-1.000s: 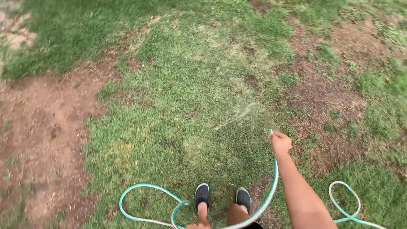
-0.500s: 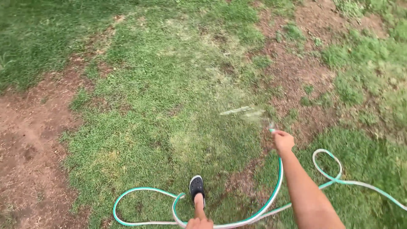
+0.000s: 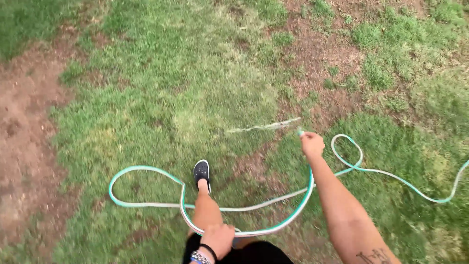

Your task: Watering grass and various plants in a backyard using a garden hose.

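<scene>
A: Where's the hose right now?

B: The right hand (image 3: 312, 144) is closed around the end of the green hose (image 3: 273, 229), out ahead and to the right, and a thin stream of water (image 3: 264, 127) shoots left from it over the grass (image 3: 161, 98). From the hand the hose drops back toward the person, curves near the legs, then loops out left across the lawn

A: And the other hand?

B: The left hand (image 3: 219, 239) is low and near, fingers curled, resting by the thigh right where the hose passes. I can't tell whether it actually grips the hose or only touches the leg

A: What could go wrong?

B: I'd worry about the foot. The black shoe (image 3: 202, 172) stands inside the big loop on the left, with hose on both sides of the leg. A step forward could catch the hose and trip the person, or yank the nozzle end aside

A: Anything else?

B: Another coil (image 3: 348, 154) lies just right of the spraying hand; pulling hard could kink it and choke the flow. The bare dirt (image 3: 29, 127) at far left may turn slick if soaked
</scene>
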